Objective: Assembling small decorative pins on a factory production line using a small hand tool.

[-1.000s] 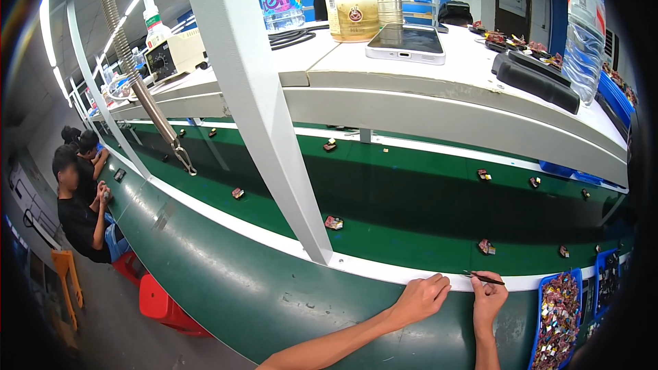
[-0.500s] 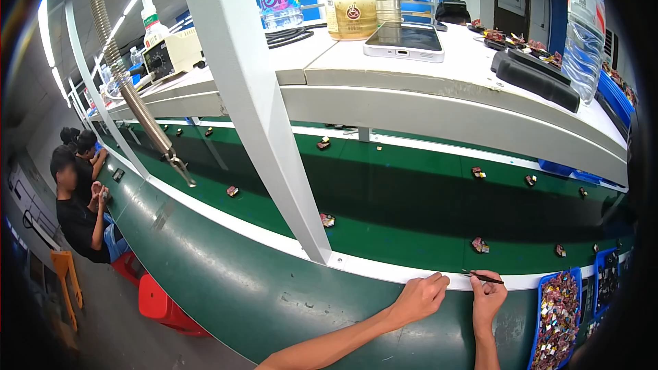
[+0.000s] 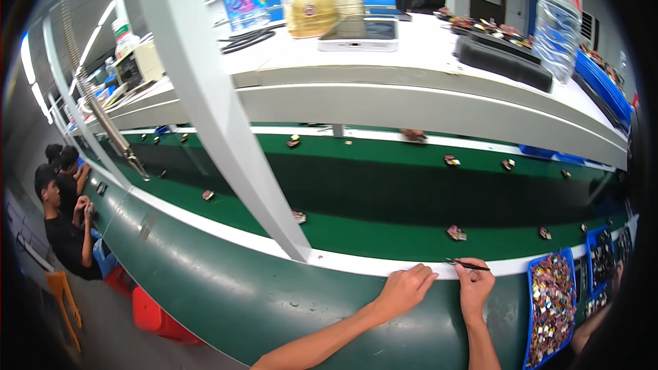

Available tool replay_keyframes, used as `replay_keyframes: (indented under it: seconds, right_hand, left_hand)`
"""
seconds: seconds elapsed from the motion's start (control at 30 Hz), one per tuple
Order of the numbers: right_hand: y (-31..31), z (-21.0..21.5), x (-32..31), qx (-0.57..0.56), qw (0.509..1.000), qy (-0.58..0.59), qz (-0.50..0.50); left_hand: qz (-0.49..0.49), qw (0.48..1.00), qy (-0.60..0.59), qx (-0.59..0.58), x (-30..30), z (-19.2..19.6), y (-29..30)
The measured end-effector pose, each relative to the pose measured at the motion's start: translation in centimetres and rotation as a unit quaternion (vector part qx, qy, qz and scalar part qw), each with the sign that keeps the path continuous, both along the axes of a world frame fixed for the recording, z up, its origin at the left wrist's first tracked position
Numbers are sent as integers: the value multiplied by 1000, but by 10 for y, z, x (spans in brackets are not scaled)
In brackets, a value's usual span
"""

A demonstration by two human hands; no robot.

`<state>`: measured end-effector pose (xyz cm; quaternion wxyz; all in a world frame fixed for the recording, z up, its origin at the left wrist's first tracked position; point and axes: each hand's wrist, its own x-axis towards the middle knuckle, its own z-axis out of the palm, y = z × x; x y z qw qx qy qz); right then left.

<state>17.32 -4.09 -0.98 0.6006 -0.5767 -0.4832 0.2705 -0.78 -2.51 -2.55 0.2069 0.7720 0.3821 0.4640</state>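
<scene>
My left hand (image 3: 408, 290) is closed above the near edge of the green bench, its fingertips pinched together. Whatever it may hold is hidden or too small to make out. Just to its right, my right hand (image 3: 476, 291) is closed around slim black tweezers (image 3: 476, 266), whose thin tips point left toward the left hand. The hands are close together but apart, over the white rail (image 3: 356, 265) that borders the belt. To the right of my right hand stands a blue tray (image 3: 529, 315) heaped with small red, yellow and white wired parts.
Beyond the rail runs a green conveyor belt (image 3: 370, 234) carrying scattered small parts (image 3: 456, 233). A slanted white post (image 3: 229, 123) rises at the left. A raised shelf (image 3: 411, 77) holds bottles and a phone (image 3: 360, 34). Another person's forearm (image 3: 591, 329) is at the right; co-workers (image 3: 65, 226) sit far left.
The view has swung right, so the scene sits further left. Another person's arm has come in at the right edge, and a brownish shape shows at the belt's far side. My hands keep their pose.
</scene>
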Motion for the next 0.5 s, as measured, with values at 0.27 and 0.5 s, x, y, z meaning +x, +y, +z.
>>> replay_keyframes:
  seconds: [0.27,0.5]
  right_hand:
    - [5,-1,3,20,1000,11,-17]
    - [5,-3,5,45,998,10,-41]
  left_hand:
    - [53,994,-71,-62,4,3,11]
    - [74,974,-126,-171,20,7,93]
